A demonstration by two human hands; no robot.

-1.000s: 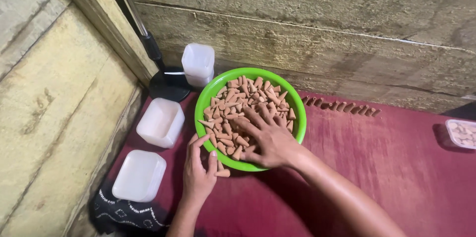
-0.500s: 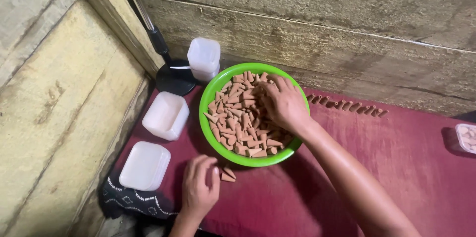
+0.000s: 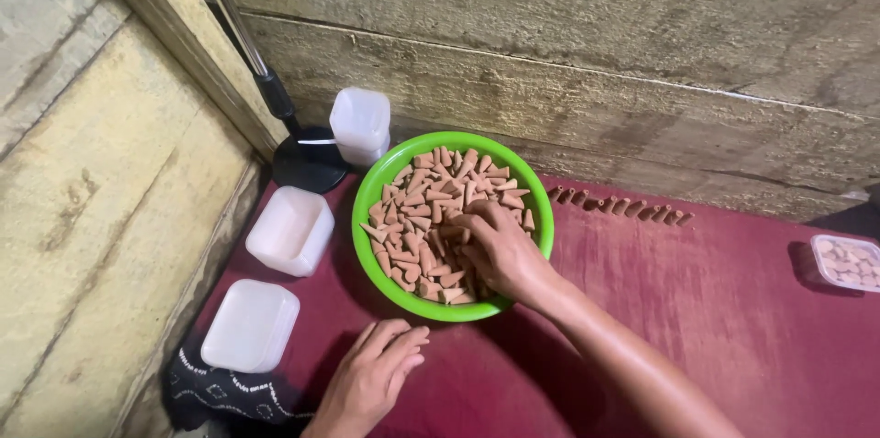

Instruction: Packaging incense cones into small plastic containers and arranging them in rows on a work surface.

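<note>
A green bowl [image 3: 361,218] heaped with small tan cones [image 3: 422,209] stands on a red cloth [image 3: 715,310]. My right hand [image 3: 500,250] is inside the bowl at its near right side, fingers curled down into the pile around some cones. On the cloth just in front of the bowl, my left hand [image 3: 374,372] lies flat, palm down and fingers slightly apart, with nothing visible in it. Whatever is under that palm is hidden.
Three white plastic boxes sit left of the bowl: one [image 3: 291,229] beside it, one [image 3: 250,325] nearer me, one [image 3: 360,124] behind it. A black stand base [image 3: 307,163] is by the wooden wall. A row of cones [image 3: 619,206] lines the wall. A small filled box [image 3: 843,262] is far right.
My right hand moved from the bowl's far side back to its near right side. My left hand went from pinching at loose cones to lying flat on the cloth; those cones are out of sight.
</note>
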